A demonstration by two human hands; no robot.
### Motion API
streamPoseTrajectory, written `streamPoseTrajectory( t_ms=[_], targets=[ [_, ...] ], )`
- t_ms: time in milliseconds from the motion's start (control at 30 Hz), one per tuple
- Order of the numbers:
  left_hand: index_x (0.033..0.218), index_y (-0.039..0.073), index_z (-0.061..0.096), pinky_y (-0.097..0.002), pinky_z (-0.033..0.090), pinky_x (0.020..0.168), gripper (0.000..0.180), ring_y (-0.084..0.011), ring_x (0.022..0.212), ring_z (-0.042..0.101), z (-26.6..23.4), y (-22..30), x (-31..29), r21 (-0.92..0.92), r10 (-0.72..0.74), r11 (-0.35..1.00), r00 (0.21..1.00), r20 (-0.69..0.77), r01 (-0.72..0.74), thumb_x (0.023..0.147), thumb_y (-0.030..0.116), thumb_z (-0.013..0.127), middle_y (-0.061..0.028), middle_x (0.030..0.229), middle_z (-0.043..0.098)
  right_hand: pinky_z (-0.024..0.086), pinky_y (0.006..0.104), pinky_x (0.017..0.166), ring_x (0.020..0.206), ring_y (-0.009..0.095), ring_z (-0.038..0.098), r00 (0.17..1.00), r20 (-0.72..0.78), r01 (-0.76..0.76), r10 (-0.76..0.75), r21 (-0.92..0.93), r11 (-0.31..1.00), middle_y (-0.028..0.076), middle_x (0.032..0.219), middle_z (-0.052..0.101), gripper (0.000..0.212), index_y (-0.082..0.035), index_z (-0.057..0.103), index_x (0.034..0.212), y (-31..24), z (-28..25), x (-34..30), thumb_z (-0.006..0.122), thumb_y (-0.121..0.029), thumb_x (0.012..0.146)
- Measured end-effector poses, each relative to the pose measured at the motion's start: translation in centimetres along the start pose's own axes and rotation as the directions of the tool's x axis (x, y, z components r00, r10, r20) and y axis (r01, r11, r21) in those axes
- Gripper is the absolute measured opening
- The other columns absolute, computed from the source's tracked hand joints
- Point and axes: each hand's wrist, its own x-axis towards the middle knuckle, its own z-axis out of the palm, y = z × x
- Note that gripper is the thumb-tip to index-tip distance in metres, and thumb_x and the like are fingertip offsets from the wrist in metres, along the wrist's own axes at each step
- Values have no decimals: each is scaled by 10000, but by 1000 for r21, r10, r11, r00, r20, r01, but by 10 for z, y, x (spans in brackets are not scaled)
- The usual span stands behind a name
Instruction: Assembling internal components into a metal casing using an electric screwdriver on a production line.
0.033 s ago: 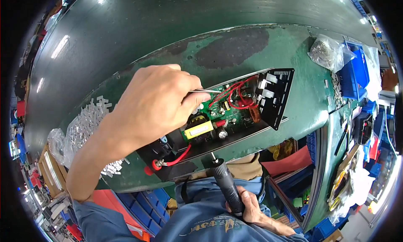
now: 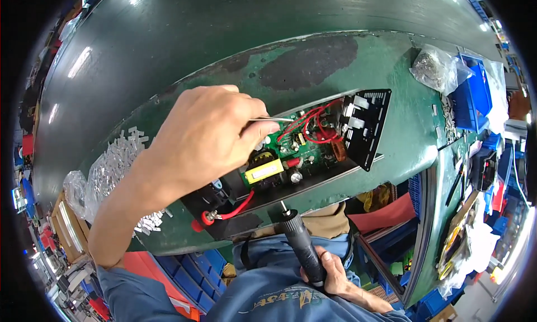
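My left hand [image 2: 210, 135] is closed over the near-left part of an opened black electronics case [image 2: 330, 179]. Between its thumb and fingers it pinches thin metal tweezers [image 2: 274, 119], whose tips point right, toward red wires [image 2: 313, 121] above the green circuit board [image 2: 290, 148]. A yellow-wrapped transformer [image 2: 264, 171] sits on the board, and a black slotted end panel [image 2: 366, 129] stands at the right. A red cable with a ring-like terminal [image 2: 210, 216] hangs out at the near left. My right hand [image 2: 334, 271] grips a black electric screwdriver [image 2: 302, 246] near my body, its bit pointing up, apart from the case.
Left of my left forearm lies a clear bag of small pale parts [image 2: 120, 160], some spilled. A blue bin [image 2: 472, 98] and a bag of small metal pieces [image 2: 433, 70] stand at far right. Below the bench edge is an open drawer with a red sheet [image 2: 386, 214].
The case has shifted very slightly up and left. Both hands keep their places and grips.
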Motion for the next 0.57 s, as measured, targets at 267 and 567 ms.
streamPoseTrajectory(
  t_ms=[267,567],
  targets=[
    [948,1,757,-353,418,530,168,-227,577,551,1,6,0,-81,-46,996,996,-82,39,875,151,778,-134,758,673,435,289,619,628,157,545,930,360,-182,71,286,941,83,752,631,872,63,515,1407,2,-27,7,234,-678,1042],
    [1077,66,781,-286,506,783,294,-172,812,662,-25,2,20,-278,-310,888,924,226,366,869,272,816,-76,981,766,476,315,861,894,159,619,970,61,244,-236,-241,939,87,950,672,895,5,458,1460,25,-67,-29,221,-729,1006]
  ],
)
